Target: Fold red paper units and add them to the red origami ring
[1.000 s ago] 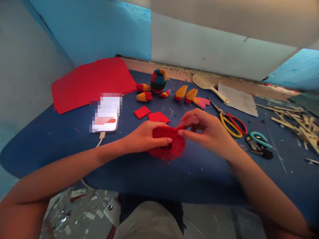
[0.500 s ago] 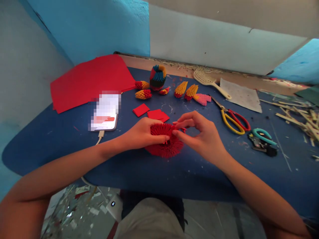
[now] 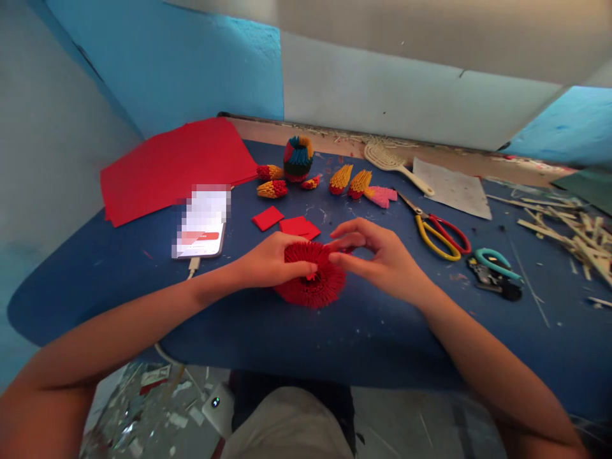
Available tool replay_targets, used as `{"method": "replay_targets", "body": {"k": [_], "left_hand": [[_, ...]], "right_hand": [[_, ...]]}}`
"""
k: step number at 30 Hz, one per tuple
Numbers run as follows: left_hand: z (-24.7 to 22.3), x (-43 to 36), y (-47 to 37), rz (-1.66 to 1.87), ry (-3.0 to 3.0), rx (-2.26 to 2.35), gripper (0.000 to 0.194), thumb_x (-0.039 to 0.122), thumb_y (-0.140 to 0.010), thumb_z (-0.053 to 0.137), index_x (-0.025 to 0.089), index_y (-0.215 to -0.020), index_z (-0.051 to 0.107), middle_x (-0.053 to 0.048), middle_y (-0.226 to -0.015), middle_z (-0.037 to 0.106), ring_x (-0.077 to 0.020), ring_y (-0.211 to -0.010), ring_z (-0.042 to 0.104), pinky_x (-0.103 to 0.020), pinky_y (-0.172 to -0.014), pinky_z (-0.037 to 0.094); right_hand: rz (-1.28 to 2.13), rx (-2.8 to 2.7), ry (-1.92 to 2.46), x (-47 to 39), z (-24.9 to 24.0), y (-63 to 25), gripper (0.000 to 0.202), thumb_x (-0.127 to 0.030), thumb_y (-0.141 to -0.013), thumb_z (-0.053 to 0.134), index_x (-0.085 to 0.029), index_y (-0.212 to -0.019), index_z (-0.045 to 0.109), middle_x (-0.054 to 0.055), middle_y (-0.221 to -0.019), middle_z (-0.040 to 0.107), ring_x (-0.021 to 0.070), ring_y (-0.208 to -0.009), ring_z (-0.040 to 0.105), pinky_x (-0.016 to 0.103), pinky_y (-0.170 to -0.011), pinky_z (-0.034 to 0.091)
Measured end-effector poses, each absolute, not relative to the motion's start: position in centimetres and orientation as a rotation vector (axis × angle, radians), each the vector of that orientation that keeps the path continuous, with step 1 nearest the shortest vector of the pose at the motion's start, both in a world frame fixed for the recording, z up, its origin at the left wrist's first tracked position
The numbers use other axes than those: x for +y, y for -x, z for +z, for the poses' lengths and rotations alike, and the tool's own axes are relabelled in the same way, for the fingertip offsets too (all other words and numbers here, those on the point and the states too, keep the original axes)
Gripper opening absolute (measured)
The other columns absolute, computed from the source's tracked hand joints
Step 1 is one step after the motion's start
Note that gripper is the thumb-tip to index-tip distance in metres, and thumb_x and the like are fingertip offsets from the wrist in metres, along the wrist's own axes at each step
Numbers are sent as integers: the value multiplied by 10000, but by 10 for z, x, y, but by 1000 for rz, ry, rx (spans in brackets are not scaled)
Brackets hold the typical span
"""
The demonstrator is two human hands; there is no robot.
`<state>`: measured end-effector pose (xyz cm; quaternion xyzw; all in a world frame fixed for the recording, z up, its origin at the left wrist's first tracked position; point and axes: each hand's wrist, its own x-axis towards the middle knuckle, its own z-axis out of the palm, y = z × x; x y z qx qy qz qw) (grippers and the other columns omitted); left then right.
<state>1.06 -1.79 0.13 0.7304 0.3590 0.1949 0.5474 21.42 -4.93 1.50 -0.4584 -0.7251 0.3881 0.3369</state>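
A round red body of many folded paper pieces (image 3: 321, 290), like modular origami, rests low over the blue table, with a hollow in its middle. My left hand (image 3: 270, 260) grips its left side, thumb over the top by the hollow and fingers hidden behind. At its upper right rim, my right hand (image 3: 375, 255) is closed in a pinch, thumb and forefinger on a small bit of red paper at the edge. Just behind lie small red paper rectangles (image 3: 292, 226) and another red rectangle (image 3: 268, 218).
Left are red sheets (image 3: 176, 169) and a plugged-in phone (image 3: 203, 223). At the back stand a multicoloured paper pot (image 3: 298, 159), yellow-red paper pieces (image 3: 340, 180) and a hairbrush (image 3: 399, 166). Scissors (image 3: 437, 233), a teal-handled tool (image 3: 497, 264) and paper strips (image 3: 583, 239) lie right.
The whole view has shifted slightly, so the table things appear a little lower and further left. My right fingertips have moved slightly at the rim; my left hand keeps its grip.
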Motion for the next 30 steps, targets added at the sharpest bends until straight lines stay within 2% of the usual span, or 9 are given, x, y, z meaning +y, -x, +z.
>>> {"method": "replay_targets", "body": {"k": [5, 9, 11, 16, 21, 25, 30], "left_hand": [[-1, -17, -13, 462, -1426, 831, 188, 243, -706, 596, 102, -825, 635, -41, -771, 676, -132, -683, 616, -239, -663, 471], [-2, -20, -14, 464, -1444, 809, 236, 299, -708, 651, 109, -847, 634, -36, -757, 675, -128, -685, 617, -238, -677, 478], [-1, -21, -15, 459, -1501, 816, 262, 303, -692, 685, 114, -866, 635, -31, -770, 677, -121, -697, 617, -227, -687, 478], [1, -21, -15, 470, -1496, 904, 223, 278, -686, 692, 116, -832, 647, -21, -755, 685, -108, -668, 616, -202, -655, 479], [2, -21, -13, 442, -1452, 930, 211, 290, -686, 689, 119, -806, 653, -23, -760, 689, -111, -669, 619, -201, -639, 484], [3, -21, -12, 415, -1489, 927, 211, 279, -688, 681, 122, -828, 666, -31, -796, 695, -112, -667, 614, -199, -615, 481], [1, -21, -11, 372, -1528, 894, 213, 286, -697, 675, 118, -829, 673, -24, -759, 691, -114, -656, 610, -206, -609, 475]], "right_hand": [[855, -1830, 1226, -38, 23, -239, 199, -337, -780, 612, -197, -919, 587, 37, -868, 681, 155, -789, 648, 281, -673, 512], [683, -2108, 1308, -28, 16, -263, 118, -239, -810, 552, -185, -872, 637, 33, -827, 676, 134, -711, 613, 255, -590, 466], [731, -2287, 1304, -26, 9, -269, 145, -218, -803, 559, -182, -914, 645, 37, -859, 676, 139, -736, 611, 252, -600, 460], [789, -2450, 1285, -25, -7, -269, 289, -341, -774, 635, -184, -1017, 632, 48, -903, 652, 159, -792, 596, 270, -690, 461], [705, -2479, 1291, -22, -15, -265, 168, -256, -835, 556, -176, -951, 648, 51, -846, 607, 141, -728, 576, 258, -679, 454], [564, -2531, 1283, -23, -21, -265, 203, -158, -879, 417, -161, -968, 600, 84, -934, 580, 166, -823, 567, 289, -756, 452], [302, -2472, 1430, -22, -28, -265, 201, -123, -867, 359, -147, -894, 557, 98, -868, 566, 191, -760, 551, 324, -693, 453]]}}
